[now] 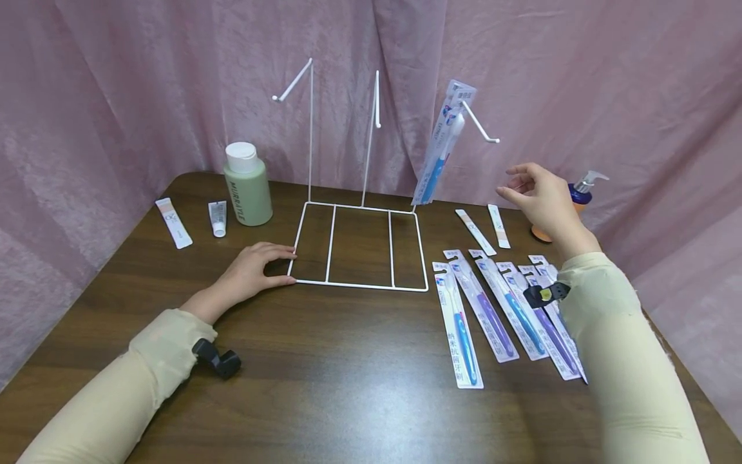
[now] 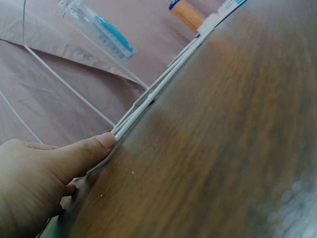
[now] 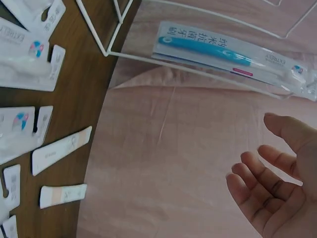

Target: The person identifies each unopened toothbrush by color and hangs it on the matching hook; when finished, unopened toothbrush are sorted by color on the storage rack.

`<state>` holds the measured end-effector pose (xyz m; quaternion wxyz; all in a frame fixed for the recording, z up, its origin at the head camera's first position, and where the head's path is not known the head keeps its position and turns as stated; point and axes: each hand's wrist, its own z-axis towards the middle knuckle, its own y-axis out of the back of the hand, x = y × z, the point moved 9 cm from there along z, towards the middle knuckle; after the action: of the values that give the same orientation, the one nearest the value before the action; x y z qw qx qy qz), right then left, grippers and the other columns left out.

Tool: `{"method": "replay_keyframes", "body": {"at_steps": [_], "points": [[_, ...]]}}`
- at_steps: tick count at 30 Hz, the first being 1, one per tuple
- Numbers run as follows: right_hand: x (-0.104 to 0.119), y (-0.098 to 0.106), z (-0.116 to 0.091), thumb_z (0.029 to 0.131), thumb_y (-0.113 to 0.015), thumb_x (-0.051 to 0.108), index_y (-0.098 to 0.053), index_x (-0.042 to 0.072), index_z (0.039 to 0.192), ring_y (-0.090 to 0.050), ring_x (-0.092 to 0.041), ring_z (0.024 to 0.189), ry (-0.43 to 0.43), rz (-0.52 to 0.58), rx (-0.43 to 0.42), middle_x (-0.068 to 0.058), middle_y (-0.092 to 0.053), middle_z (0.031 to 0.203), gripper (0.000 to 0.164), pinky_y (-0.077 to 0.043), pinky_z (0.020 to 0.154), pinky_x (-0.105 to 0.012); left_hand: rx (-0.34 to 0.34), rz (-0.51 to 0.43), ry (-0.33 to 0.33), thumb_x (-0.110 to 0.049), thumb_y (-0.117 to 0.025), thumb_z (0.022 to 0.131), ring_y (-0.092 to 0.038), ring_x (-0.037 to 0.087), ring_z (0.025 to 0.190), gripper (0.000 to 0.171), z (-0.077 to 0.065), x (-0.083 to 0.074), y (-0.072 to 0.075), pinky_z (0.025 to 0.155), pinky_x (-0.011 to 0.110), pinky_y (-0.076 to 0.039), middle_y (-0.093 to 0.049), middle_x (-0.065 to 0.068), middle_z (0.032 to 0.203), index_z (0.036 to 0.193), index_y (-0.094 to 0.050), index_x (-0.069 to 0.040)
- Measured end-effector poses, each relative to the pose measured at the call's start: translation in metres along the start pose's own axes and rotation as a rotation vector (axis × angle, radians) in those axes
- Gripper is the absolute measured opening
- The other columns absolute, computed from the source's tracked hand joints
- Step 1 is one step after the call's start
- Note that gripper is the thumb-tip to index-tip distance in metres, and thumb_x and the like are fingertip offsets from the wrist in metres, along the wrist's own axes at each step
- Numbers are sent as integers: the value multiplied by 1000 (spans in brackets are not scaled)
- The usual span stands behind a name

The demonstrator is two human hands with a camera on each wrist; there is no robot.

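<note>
A white wire display rack (image 1: 359, 285) stands on the table with three upright arms. My left hand (image 1: 249, 270) holds its base at the front left corner, thumb on the front end and fingers at the side bar; the thumb (image 2: 89, 151) lies against the wire in the left wrist view. On the rack's right arm hang packaged toothbrushes (image 1: 438, 151), the front one blue; how many hang there I cannot tell. Right of that arm, my right hand (image 1: 545, 196) is raised with loosely bent fingers and nothing in them. The hanging pack (image 3: 208, 52) shows above this hand (image 3: 277, 188) in the right wrist view.
Several packaged toothbrushes (image 1: 460, 332) lie fanned out under my right forearm. Behind them are two slim sachets (image 1: 475, 232) and a pump bottle (image 1: 581, 190). At left stand a green bottle (image 1: 250, 193) and a small tube (image 1: 218, 219), beside another sachet (image 1: 173, 223).
</note>
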<state>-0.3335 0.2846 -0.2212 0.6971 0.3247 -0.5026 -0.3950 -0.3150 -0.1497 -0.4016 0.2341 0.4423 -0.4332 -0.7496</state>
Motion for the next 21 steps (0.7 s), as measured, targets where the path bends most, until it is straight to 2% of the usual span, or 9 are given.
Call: {"method": "replay_keyframes", "body": {"at_steps": [3, 8, 11, 15, 18, 21], "points": [[-6, 1, -5, 92, -63, 36, -54, 4, 129, -59, -31, 99, 3, -19, 42, -21, -63, 111, 50, -39, 72, -14, 3, -1, 0, -31, -79, 77, -48, 35, 127, 52, 0, 1, 0, 108, 58, -30, -60, 13, 134, 121, -65, -6], [-17, 3, -16, 92, -61, 43, -54, 5, 128, -59, -31, 100, -2, -67, 100, -20, -63, 111, 54, -44, 81, -37, 19, 0, 8, -32, -78, 78, -47, 36, 128, 52, 1, 1, -1, 109, 59, -29, -59, 13, 135, 122, -65, -6], [-25, 5, -23, 91, -63, 44, -55, 4, 126, -60, -28, 98, -7, -81, 122, -19, -64, 110, 54, -45, 80, -27, 27, 3, 11, -32, -78, 79, -46, 36, 130, 52, 2, 1, -2, 110, 59, -28, -58, 13, 136, 122, -65, -6], [-38, 8, -34, 88, -68, 39, -59, 5, 121, -59, -6, 84, -7, -80, 145, -15, -65, 107, 48, -41, 69, -10, 31, 6, 10, -33, -78, 79, -46, 36, 130, 52, 3, 0, -3, 110, 60, -28, -58, 13, 136, 123, -65, -6], [-47, 10, -41, 87, -70, 35, -60, 5, 120, -52, 10, 73, 9, -93, 155, -13, -67, 102, 45, -40, 65, -8, 33, 9, 10, -32, -78, 79, -46, 36, 130, 52, 3, -1, -3, 109, 60, -28, -58, 13, 136, 123, -65, -6], [-56, 11, -49, 87, -70, 34, -61, 5, 119, -50, 13, 71, 16, -121, 163, -13, -68, 99, 44, -39, 65, -9, 35, 11, 12, -32, -78, 79, -46, 36, 130, 52, 3, -1, -2, 109, 60, -28, -58, 13, 136, 123, -65, -6]]}}
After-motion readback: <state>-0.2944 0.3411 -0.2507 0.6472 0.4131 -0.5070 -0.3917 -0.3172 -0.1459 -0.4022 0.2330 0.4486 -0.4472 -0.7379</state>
